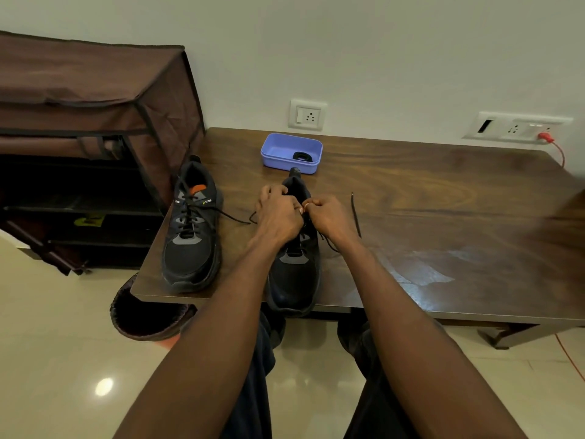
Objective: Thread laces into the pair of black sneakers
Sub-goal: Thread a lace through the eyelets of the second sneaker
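Note:
Two black sneakers stand on the wooden table, toes toward me. The left sneaker is laced, and one lace end trails to the right on the table. The right sneaker sits at the table's front edge, with its toe over the edge. My left hand grips the upper part of this sneaker near the tongue. My right hand pinches the black lace beside the eyelets; one loose end of this lace lies on the table to the right. The eyelets under my hands are hidden.
A purple plastic tub with a black ring in it stands behind the sneakers. A brown fabric shoe rack stands left of the table. A dark bin sits on the floor below the table corner. Wall sockets and a red cable are at the back right.

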Tool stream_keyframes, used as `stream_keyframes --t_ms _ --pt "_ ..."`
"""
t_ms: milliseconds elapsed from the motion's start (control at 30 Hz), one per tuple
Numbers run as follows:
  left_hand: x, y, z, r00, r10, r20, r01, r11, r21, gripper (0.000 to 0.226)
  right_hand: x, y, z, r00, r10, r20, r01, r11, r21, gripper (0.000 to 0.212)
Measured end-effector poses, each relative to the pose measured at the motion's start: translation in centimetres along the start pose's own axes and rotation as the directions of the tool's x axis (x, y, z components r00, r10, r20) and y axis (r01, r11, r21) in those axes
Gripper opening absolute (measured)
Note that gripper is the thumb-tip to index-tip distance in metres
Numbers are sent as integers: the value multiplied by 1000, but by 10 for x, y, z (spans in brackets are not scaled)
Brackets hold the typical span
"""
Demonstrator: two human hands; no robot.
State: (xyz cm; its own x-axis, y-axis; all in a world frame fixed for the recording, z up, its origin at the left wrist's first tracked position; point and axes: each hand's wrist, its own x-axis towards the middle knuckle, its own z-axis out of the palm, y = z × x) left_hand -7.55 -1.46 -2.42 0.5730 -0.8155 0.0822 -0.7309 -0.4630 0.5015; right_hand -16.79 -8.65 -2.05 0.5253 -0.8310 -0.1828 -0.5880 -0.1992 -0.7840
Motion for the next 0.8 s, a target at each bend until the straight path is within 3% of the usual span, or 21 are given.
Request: stream_keyframes --t_ms 67,167,300,367,433,533,600,667,733,800 --pt "1 -1 -1 998 -9 -60 8 1000 -20 18 0 0 0 1000 -7 -5 7 1000 -12 30" --pt "-2 -5 -13 958 -144 -247 90 972 -217 13 1 0 1 1000 1 -5 -1 1000 14 29" --pt "-7 -14 -34 783 -400 -476 142 861 -489 19 3 0 0 1000 3 17 -3 1000 29 27" --pt "-7 -24 -42 668 -581 -465 198 741 -642 21 4 0 0 1000 -3 18 2 999 33 28" --pt "-3 -36 -43 602 -693 -397 297 656 -694 27 5 1 0 1000 -12 9 12 1000 18 28" --pt "-3 -44 -40 643 -693 -326 517 707 -482 52 3 1 -1 999 -45 28 46 998 -31 27" --pt "-3 -42 -33 757 -588 -285 462 790 -403 38 3 2 0 997 -58 57 61 997 -39 18" --pt "-2 -32 -25 870 -477 -122 382 811 -443 10 1 1 -2 994 -53 96 57 998 -38 21" --pt "-2 -24 -18 921 -389 30 363 826 -431 34 1 1 -2 992 -46 119 50 998 -30 33" --pt "-3 -16 -14 925 -367 95 376 855 -357 40 0 1 -4 993 -38 115 39 999 -3 34"
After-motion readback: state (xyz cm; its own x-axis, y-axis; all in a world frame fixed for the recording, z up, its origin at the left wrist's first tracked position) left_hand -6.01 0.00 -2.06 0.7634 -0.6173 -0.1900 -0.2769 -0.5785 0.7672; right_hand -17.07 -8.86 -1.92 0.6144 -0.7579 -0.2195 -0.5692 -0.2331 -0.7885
